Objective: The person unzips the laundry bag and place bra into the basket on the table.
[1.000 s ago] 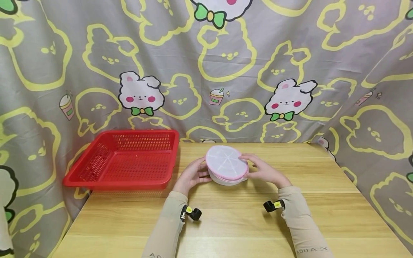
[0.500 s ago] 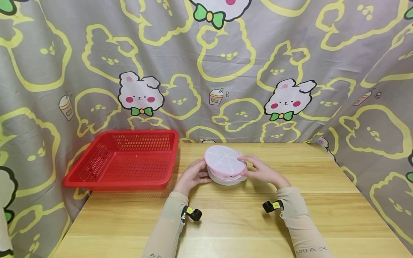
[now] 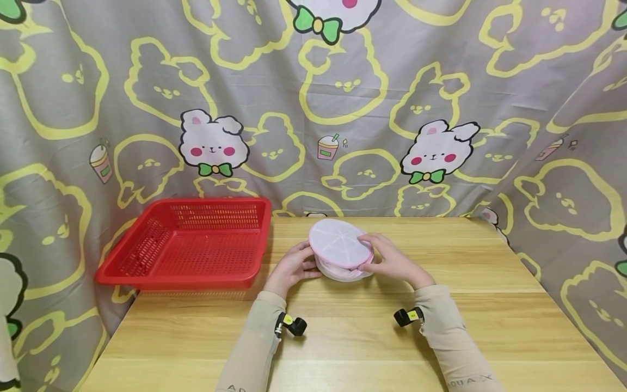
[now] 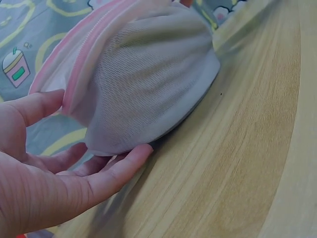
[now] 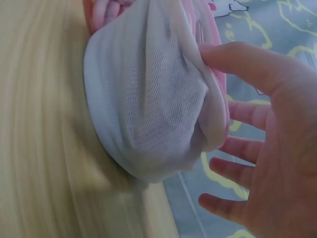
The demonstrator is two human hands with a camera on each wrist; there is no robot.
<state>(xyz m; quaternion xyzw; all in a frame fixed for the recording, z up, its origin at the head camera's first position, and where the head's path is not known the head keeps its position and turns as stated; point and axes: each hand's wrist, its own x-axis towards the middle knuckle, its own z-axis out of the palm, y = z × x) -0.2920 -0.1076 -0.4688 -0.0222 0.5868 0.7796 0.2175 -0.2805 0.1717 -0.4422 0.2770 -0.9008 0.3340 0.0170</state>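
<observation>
Pink-rimmed round white mesh bag at my 12 o'clock on wood-grain table | left hand grips 9 o'clock side, right hand pinches 3 | risk: I over-squeeze, soft bag caves in

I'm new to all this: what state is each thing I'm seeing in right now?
Mesh bag: upright, top tilted, sides creased; whether zipped, I cannot tell.
Left hand: touching the bag's side.
Right hand: pinching the bag's rim.
Red basket: upright, open-topped, apart from the bag.
Wrist cameras: strapped on.
Patterned curtain: hanging, wrinkled.
</observation>
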